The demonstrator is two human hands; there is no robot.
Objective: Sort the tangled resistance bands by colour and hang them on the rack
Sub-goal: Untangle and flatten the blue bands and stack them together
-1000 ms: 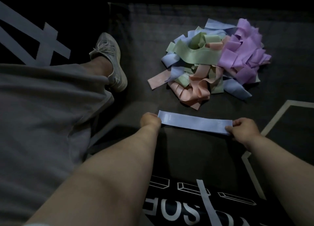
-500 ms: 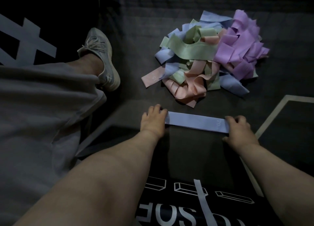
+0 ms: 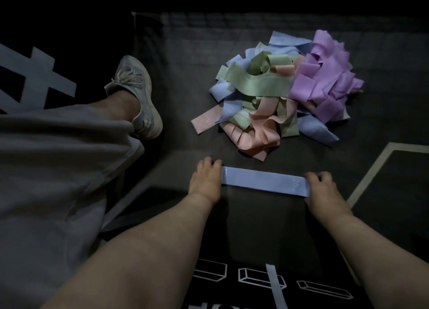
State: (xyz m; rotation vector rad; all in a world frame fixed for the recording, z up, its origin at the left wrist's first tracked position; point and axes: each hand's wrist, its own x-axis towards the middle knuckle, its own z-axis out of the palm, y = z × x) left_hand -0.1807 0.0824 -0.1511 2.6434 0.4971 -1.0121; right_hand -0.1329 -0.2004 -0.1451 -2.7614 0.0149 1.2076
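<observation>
A second ago the blue band (image 3: 262, 181) was pinched taut between both hands; now it lies flat on the floor mat (image 3: 267, 227), just in front of the tangled pile (image 3: 278, 95), so one colour looks started. The left hand (image 3: 205, 181) presses its left end with straight fingers. The right hand (image 3: 323, 189) bends its fingers over the other end, gripping or pressing I cannot tell, and no rack or container shows.

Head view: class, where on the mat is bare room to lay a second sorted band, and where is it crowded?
Free: the mat between the shoe and the band pile; the stretch nearer than the blue band, between the forearms; the corner beyond the white line. Crowded: the pile, and the narrow gap between it and the blue band.
</observation>
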